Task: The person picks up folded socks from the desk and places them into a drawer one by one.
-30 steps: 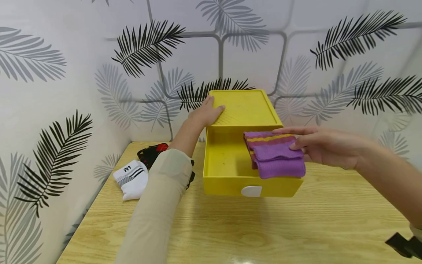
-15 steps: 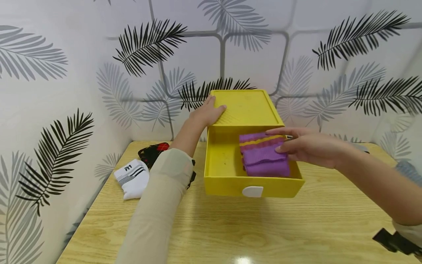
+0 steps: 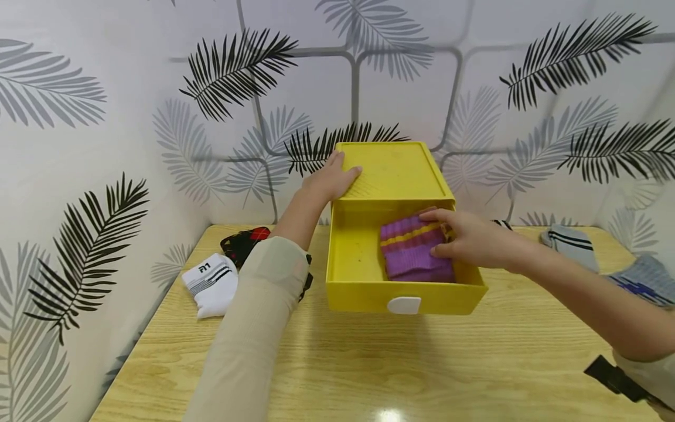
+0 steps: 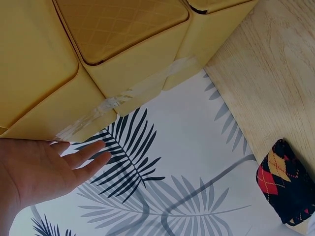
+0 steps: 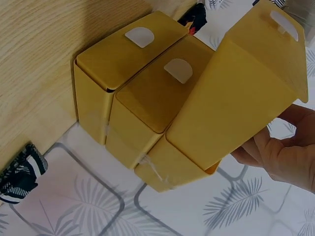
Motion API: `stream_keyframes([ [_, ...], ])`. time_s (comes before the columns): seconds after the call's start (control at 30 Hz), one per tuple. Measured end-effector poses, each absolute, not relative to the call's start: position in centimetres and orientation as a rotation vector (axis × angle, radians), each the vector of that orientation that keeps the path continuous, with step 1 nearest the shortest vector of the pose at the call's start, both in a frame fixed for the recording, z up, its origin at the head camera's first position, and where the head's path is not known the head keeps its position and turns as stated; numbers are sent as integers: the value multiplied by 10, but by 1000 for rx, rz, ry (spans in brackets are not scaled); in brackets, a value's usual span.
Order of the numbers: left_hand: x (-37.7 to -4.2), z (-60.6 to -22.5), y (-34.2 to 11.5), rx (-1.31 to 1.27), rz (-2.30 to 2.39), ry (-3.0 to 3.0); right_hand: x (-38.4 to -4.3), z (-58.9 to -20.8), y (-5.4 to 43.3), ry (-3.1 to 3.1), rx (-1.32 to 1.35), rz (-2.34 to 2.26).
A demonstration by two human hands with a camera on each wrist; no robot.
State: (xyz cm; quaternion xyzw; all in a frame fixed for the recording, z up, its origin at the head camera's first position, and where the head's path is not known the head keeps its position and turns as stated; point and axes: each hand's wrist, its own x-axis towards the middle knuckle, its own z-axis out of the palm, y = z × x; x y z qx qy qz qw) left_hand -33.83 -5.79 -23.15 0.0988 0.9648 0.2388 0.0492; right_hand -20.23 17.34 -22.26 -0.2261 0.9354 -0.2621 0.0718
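A folded purple sock [image 3: 416, 249] with maroon and yellow stripes lies in the pulled-out top drawer [image 3: 406, 298] of a yellow drawer unit [image 3: 392, 170]. My right hand [image 3: 464, 237] reaches over the drawer's right side and pinches the sock's right edge between thumb and fingers. In the right wrist view the drawer hides the sock and part of that hand. My left hand [image 3: 331, 177] rests on the unit's top at its left edge, thumb on the surface. The left wrist view shows its fingers [image 4: 86, 155] stretched out past the edge.
Left of the unit lie a white sock [image 3: 212, 286] with black stripes and a black-and-red patterned sock [image 3: 245, 246]. On the right are a grey striped sock [image 3: 572, 247] and a blue-grey one [image 3: 645, 280]. Lower drawers [image 5: 133, 46] with white handles are closed. A leaf-patterned wall stands behind.
My right hand has moved left and down, bringing the purple sock from above the drawer's front right into the drawer. The left hand keeps its place on the unit.
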Motion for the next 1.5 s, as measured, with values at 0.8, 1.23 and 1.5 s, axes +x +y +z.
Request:
stream_keyframes([
  [0.8,-342,-232,-58,291,737,2916,-225,-203,255,2893,-562,-944],
  [1.23,-339,-234,-57,312,742,2918,-326,-353,307,3135,-476,-494],
  [1.5,-342,-234,-59,318,712,2942,-349,-388,291,3141,-62,-319],
])
